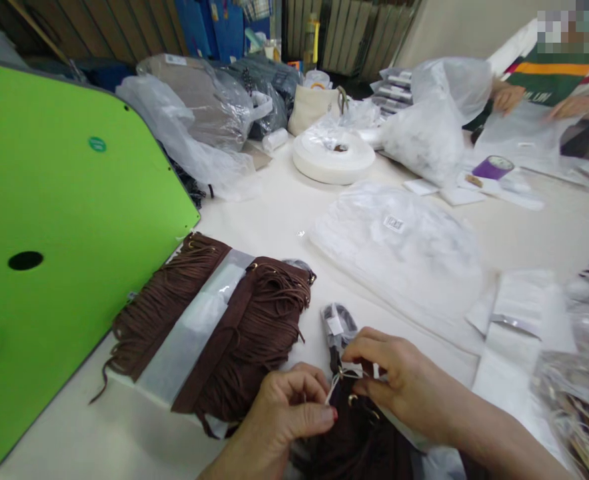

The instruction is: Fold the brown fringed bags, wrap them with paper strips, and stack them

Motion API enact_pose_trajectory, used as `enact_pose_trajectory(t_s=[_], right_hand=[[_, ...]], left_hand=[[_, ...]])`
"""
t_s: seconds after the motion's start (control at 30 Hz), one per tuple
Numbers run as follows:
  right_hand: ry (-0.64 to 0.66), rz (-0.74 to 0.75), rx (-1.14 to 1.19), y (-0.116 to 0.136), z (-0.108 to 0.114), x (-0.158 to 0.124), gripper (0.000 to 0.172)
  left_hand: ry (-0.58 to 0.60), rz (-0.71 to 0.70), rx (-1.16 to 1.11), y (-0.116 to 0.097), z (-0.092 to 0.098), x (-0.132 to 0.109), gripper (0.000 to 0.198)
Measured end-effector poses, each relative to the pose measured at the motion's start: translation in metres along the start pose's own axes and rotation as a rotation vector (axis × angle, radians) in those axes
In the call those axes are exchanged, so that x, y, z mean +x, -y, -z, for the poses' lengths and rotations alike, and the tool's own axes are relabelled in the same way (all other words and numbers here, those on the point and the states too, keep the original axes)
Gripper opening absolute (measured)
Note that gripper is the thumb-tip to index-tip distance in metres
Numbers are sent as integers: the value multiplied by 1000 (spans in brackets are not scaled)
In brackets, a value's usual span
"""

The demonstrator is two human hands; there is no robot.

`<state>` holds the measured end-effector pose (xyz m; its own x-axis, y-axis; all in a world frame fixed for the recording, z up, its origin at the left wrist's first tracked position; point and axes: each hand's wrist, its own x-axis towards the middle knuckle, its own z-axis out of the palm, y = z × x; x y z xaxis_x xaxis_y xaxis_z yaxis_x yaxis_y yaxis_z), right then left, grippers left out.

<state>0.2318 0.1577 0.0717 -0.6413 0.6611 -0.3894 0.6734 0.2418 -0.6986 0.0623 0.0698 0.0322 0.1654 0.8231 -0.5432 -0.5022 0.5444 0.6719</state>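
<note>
A dark brown fringed bag [359, 440] lies at the table's front edge, its lower part cut off by the frame. By its metal ring, a thin white string [335, 381] is looped. My left hand [294, 407] pinches one side of this string between thumb and fingers. On the other side, my right hand [389, 373] has its thumb and forefinger closed at the string's loop. Just beyond them rests a strap wrapped in clear plastic [338, 327], joined to the bag. Left of my hands are brown fringed bags [259, 327] with a pale plastic band [194, 333] between them.
A green panel [84, 220] stands at left. Clear plastic bags [404, 247] lie mid-table, near a white tape roll [333, 160]. White packets [512, 347] and wrapped goods [584, 400] are at right. Across the table, a person's hands [509, 99] hold a plastic bag.
</note>
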Motion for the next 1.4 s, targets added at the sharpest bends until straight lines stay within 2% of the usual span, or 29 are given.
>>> enact_pose_trajectory(t_s=[0.07,0.13,0.23,0.5,0.6,0.73,0.87,1.0,1.07,1.17,1.3,1.33,1.4], right_hand=[[47,-64,120,-2,5,5,20],[135,-163,330,-6,7,7,23],[214,-250,580,-10,4,2,27],[-4,-313,657,-3,-27,-37,32],[-65,-360,758,-1,-40,-46,41],[-125,-396,706,0,-51,-51,50],[-184,-381,978,-5,-53,-48,54],[-104,-334,1221,-9,-55,-44,54],[-57,-334,1253,-8,-56,-43,52],[-83,-322,1216,-4,-57,-43,50],[-110,-315,1115,-2,-58,-41,50],[-112,-320,1089,-2,-59,-41,49],[-123,-324,1042,-2,-61,-41,48]], left_hand=[[-8,-14,-105,-1,-1,-1,21],[-5,29,-177,0,0,-1,22],[-8,52,-200,3,3,-3,28],[106,119,-246,10,8,-11,28],[151,130,-247,13,9,-14,28],[193,138,-187,16,11,-18,31],[217,103,-88,22,19,-20,36],[192,86,-29,24,28,-24,39],[183,70,-5,25,31,-25,42],[129,20,85,24,32,-25,43],[-27,-193,358,23,25,-20,31],[-45,-207,409,22,23,-18,28],[-39,-121,450,22,18,-16,25]])
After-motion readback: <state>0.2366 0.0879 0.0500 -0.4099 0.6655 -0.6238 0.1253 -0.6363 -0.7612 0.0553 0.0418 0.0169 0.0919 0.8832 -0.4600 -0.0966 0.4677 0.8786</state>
